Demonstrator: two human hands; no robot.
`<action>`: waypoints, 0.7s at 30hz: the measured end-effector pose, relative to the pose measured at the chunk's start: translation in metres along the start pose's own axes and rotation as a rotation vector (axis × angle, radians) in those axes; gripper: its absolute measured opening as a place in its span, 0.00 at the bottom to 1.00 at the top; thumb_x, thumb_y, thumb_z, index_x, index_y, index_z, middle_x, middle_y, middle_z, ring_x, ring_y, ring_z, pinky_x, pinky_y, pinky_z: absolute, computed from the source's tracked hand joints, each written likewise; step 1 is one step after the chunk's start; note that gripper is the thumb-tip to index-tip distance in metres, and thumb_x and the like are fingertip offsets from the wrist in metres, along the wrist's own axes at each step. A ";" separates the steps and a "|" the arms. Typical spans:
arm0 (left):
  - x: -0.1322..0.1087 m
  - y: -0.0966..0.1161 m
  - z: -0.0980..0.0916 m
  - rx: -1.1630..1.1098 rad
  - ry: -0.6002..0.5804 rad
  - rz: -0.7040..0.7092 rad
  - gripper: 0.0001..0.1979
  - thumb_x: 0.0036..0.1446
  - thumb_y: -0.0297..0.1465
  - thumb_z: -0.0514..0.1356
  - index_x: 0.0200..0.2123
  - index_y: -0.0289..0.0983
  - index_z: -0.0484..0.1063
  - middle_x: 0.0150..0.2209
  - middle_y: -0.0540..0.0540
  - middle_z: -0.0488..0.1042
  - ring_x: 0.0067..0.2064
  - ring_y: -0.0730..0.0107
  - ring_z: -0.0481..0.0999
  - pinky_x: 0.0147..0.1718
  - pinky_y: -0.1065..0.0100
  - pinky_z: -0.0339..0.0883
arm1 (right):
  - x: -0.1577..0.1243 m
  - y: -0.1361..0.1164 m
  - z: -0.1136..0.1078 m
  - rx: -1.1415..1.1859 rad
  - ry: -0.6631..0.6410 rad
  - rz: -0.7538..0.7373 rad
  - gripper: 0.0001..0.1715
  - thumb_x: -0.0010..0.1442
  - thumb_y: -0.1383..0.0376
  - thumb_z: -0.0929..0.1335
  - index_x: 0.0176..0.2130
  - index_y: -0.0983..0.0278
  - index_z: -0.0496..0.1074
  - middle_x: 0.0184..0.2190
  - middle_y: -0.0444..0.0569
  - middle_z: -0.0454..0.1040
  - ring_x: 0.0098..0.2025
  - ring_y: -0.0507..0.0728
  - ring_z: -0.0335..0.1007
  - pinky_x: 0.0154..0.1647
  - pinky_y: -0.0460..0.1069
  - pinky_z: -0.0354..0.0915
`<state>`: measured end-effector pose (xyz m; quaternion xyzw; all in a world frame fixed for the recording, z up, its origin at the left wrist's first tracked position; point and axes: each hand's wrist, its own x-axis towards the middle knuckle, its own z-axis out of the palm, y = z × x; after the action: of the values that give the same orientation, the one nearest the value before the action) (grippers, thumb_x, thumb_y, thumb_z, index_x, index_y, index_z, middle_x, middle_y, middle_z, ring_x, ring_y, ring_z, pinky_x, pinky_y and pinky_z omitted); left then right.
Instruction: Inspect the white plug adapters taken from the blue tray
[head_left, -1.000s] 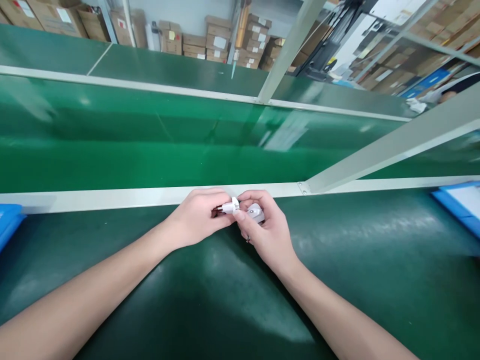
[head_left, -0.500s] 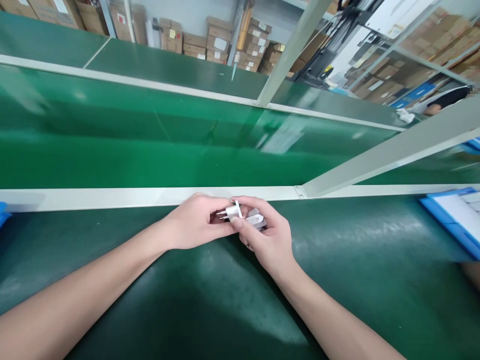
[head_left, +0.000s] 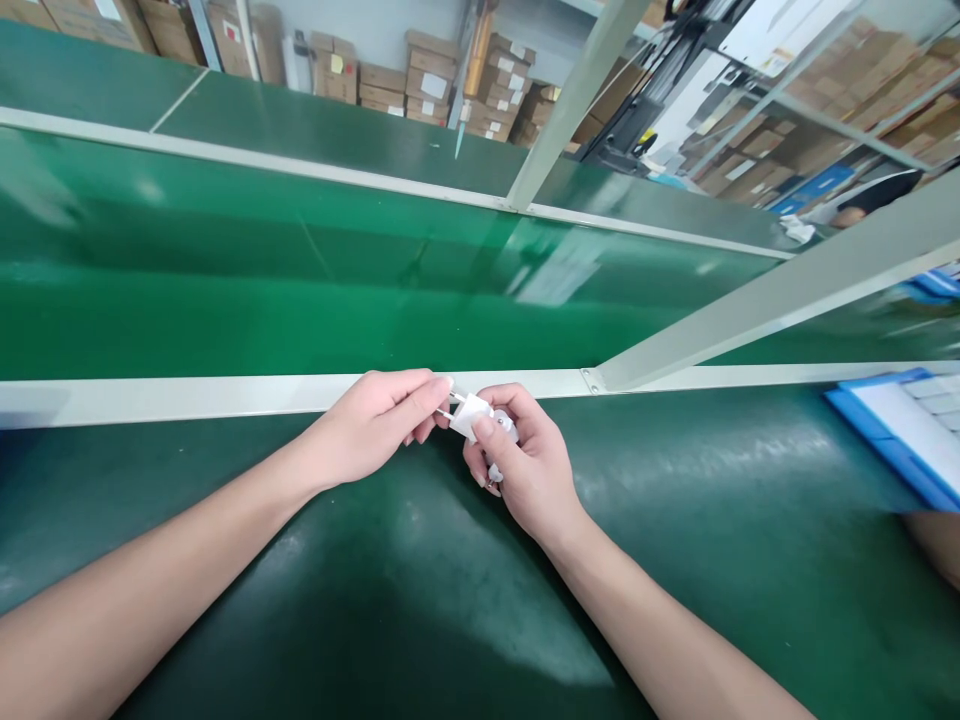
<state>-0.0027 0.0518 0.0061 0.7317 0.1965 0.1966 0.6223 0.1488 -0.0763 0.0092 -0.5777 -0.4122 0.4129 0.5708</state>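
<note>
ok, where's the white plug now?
Head view, centre: the white two-pin plug is held in the right hand, pins toward the left hand, over the lower edge of the pale rail.

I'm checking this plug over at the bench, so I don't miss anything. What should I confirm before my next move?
1. Right hand holds the white two-pin plug: ok, its fingers wrap the plug's body.
2. Both metal pins show: ok, they point towards the left hand.
3. Left hand off the pins: cannot tell, its fingertips sit right beside them.
4. Pins straight and undamaged: cannot tell, too small to judge.
5. Rear of the plug sound: cannot tell, the right hand hides it.
6. Blue-rimmed tray within view: ok, it lies on the green bench mat right of the hands.
</note>
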 end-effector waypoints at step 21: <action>0.001 0.001 -0.003 -0.143 -0.074 -0.075 0.23 0.67 0.45 0.58 0.25 0.35 0.64 0.23 0.53 0.61 0.25 0.77 0.58 0.23 0.72 0.49 | -0.005 0.000 0.003 -0.279 0.127 -0.301 0.19 0.62 0.69 0.76 0.49 0.54 0.72 0.37 0.41 0.73 0.33 0.53 0.69 0.32 0.47 0.64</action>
<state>-0.0038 0.0547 0.0073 0.6843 0.1861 0.1593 0.6868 0.1439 -0.0798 0.0088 -0.6079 -0.5102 0.2245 0.5654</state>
